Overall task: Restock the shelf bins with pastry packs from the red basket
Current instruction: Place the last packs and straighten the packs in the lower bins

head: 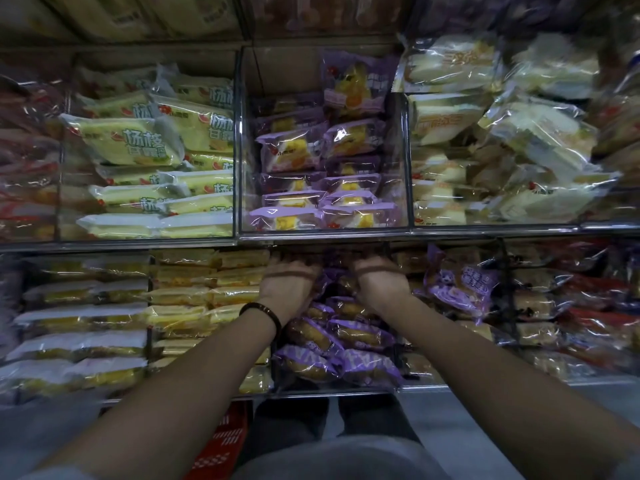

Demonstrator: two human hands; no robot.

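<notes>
Both my hands reach deep into the lower middle shelf bin, a clear bin filled with purple pastry packs. My left hand and my right hand are side by side at the back of the bin, under the upper shelf's edge. Their fingers are hidden under that edge and among the packs, so any hold is out of sight. A dark bead bracelet is on my left wrist. Part of the red basket shows on the floor, below my left forearm.
Above, an upper bin holds more purple packs. Yellow-green packs fill the bin to its left, pale clear-wrapped cakes the right. Yellow packs and a loose purple bag flank the lower bin. My legs stand close to the shelf.
</notes>
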